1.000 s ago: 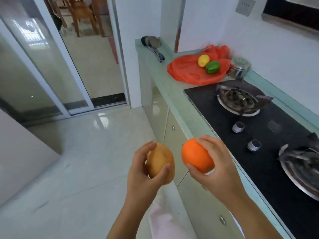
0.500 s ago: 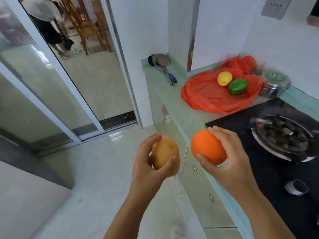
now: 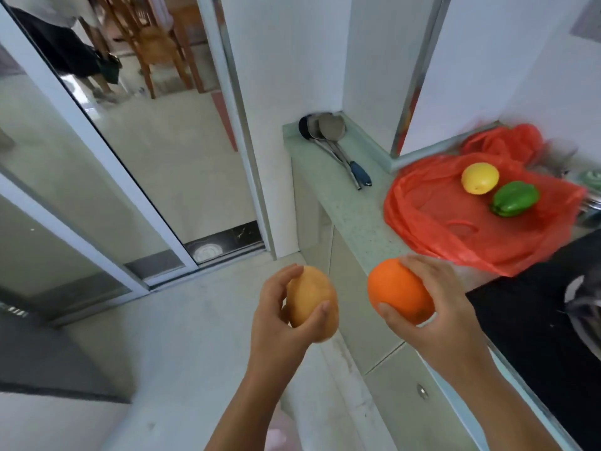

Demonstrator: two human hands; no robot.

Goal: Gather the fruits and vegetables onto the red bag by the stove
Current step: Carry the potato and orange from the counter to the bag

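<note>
My left hand point(image 3: 279, 323) grips a tan potato point(image 3: 310, 301) in front of me, over the floor. My right hand point(image 3: 435, 307) grips an orange point(image 3: 398, 289) just off the counter's front edge. A red plastic bag point(image 3: 455, 229) lies spread flat on the pale green counter point(image 3: 354, 219) to the upper right, beside the black stove point(image 3: 527, 320). On the bag rest a yellow lemon point(image 3: 479, 178) and a green bell pepper point(image 3: 514, 199). Both hands are below and left of the bag, not touching it.
Ladles and a spatula point(image 3: 335, 144) lie at the counter's far end. A steel lidded pot point(image 3: 593, 196) stands right of the bag. A burner point(image 3: 585, 307) shows at the right edge. Glass sliding doors point(image 3: 107, 177) stand to the left; a person stands beyond them.
The view has come closer to the counter's end, so the red bag looks larger and nearer. Both hands still hold their potato and orange in the same grip.
</note>
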